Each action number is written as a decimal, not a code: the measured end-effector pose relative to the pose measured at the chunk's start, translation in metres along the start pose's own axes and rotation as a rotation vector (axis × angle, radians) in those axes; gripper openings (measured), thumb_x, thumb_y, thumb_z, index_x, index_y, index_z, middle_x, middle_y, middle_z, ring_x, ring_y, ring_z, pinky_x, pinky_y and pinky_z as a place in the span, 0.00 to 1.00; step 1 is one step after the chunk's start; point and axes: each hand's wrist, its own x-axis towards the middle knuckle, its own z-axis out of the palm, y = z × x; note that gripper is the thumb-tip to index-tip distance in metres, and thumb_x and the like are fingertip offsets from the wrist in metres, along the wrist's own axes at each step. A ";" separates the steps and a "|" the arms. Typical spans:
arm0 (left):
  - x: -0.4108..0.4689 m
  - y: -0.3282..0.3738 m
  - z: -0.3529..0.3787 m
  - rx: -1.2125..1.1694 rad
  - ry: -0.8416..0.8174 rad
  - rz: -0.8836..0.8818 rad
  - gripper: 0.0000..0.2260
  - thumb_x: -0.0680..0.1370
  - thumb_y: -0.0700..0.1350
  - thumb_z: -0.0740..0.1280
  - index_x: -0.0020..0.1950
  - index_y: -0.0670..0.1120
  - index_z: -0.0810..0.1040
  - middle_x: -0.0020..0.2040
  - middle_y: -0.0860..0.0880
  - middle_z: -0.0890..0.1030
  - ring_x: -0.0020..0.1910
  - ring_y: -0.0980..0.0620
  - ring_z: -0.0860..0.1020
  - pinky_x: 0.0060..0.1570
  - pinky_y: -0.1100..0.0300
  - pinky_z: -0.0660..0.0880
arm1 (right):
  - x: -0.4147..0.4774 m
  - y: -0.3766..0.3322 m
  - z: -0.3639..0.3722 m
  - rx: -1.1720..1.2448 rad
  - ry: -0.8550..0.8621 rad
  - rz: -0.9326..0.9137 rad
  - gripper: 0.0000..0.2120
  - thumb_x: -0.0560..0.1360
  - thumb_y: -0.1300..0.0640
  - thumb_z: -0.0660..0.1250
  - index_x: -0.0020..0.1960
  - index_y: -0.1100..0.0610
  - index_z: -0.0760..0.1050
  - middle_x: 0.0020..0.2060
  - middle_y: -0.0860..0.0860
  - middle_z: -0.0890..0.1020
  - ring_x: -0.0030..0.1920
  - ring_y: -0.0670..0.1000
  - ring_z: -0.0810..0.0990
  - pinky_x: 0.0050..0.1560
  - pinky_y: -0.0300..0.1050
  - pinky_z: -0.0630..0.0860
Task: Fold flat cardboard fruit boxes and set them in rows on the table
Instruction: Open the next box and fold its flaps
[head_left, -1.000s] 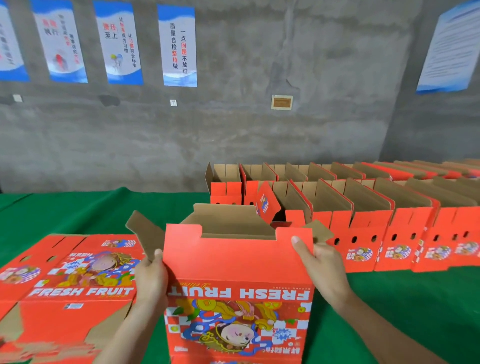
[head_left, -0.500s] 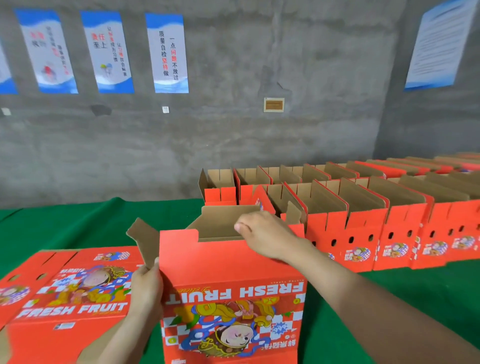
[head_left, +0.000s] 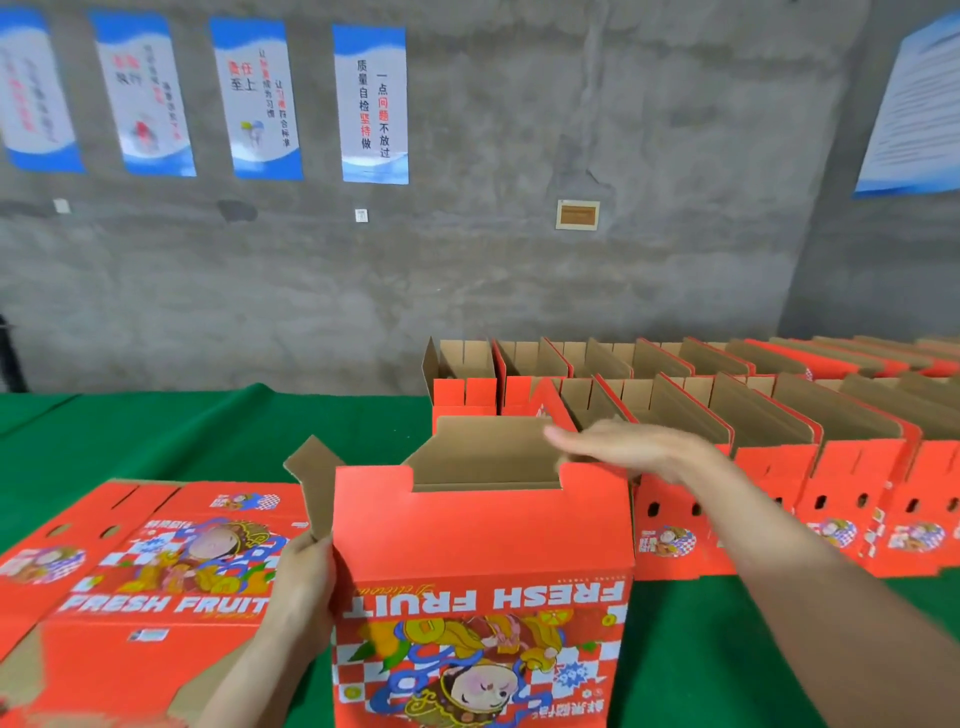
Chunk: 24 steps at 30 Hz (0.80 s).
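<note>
Two hands: left hand (head_left: 301, 577) grips the box (head_left: 478, 540) edge; right hand (head_left: 623, 447) flat, released, above.

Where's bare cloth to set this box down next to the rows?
Free: green cloth left of the near row and far row, between the wall and the flat boxes; also the strip before the near row. Crowded: the right side, both rows packed.

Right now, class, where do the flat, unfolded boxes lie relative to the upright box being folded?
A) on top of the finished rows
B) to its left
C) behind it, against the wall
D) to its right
B: the flat boxes lie printed side up on the green table, left of the upright box; the finished rows stand to its right, farther back.
</note>
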 end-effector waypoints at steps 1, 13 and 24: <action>0.001 -0.001 0.000 -0.014 0.002 0.001 0.06 0.80 0.38 0.59 0.45 0.39 0.72 0.26 0.43 0.81 0.23 0.47 0.79 0.23 0.58 0.76 | -0.011 0.014 -0.003 0.087 -0.038 -0.072 0.38 0.63 0.24 0.58 0.53 0.54 0.81 0.52 0.46 0.84 0.56 0.47 0.79 0.68 0.53 0.68; 0.010 -0.016 0.032 0.030 0.347 0.257 0.12 0.81 0.43 0.58 0.40 0.40 0.73 0.32 0.46 0.73 0.32 0.48 0.70 0.33 0.57 0.65 | -0.037 0.066 0.071 0.299 0.731 -0.145 0.26 0.75 0.40 0.62 0.36 0.63 0.76 0.35 0.54 0.79 0.42 0.53 0.79 0.45 0.44 0.68; 0.009 -0.024 0.031 0.203 0.215 0.344 0.12 0.80 0.40 0.59 0.37 0.46 0.72 0.32 0.44 0.75 0.33 0.45 0.71 0.33 0.56 0.66 | -0.011 0.080 0.093 -0.351 0.942 -0.035 0.23 0.72 0.49 0.71 0.66 0.40 0.72 0.78 0.54 0.43 0.75 0.61 0.32 0.69 0.63 0.32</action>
